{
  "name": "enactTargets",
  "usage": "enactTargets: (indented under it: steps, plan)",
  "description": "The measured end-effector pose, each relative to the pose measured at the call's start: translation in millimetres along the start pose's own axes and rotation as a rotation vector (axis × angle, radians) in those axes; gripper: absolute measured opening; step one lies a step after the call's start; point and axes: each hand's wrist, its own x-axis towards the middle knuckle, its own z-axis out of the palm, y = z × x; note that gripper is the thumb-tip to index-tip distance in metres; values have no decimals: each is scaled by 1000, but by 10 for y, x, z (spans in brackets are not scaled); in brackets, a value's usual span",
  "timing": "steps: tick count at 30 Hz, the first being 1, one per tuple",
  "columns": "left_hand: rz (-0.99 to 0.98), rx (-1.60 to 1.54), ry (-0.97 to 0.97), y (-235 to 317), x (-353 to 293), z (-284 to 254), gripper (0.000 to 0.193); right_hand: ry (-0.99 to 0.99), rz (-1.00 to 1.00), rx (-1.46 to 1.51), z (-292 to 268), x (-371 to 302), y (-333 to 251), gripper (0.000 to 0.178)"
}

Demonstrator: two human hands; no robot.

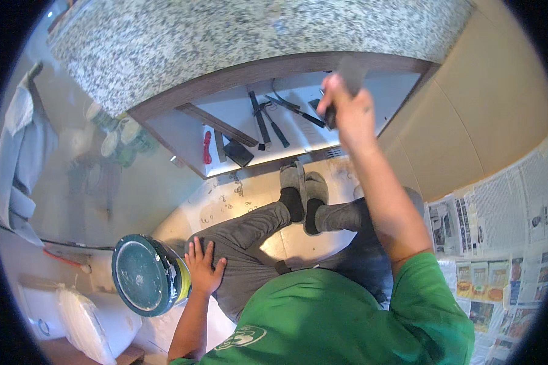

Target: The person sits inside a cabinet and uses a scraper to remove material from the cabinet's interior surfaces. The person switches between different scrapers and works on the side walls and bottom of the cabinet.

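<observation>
My right hand (353,115) is raised in front of the cabinet opening, just below the counter's front edge. Its fingers are closed round the dark handle of what looks like a putty knife (351,73); the broad grey blade points up and is smeared by motion. With fingers spread, my left hand (206,267) lies on my left thigh, beside a lidded paint bucket (141,277). Inside the cabinet lie several hand tools, among them a long dark tool (259,118), a pair of pliers (277,129), a red bundle of cord (207,148) and a black block (238,152).
A speckled granite counter (249,36) overhangs the cabinet. Newspaper sheets (493,213) cover the area at right. A grey cloth (18,158) hangs at far left, above a white wrapped roll (82,325). My slippered feet (303,182) are on the floor before the cabinet.
</observation>
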Motion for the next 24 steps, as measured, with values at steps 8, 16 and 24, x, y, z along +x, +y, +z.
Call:
enactTargets:
  steps: [8,16,24]
  plan:
    - [-10,296,-235,237,416,-4,61,-41,571,572,-439,-559,785,17]
    - [384,-463,-111,865,1311,-1306,24,170,805,671,-492,-595,1834,47]
    - [1011,209,1136,1809,2742,-3848,40,509,1002,632,-472,-920,2771,36]
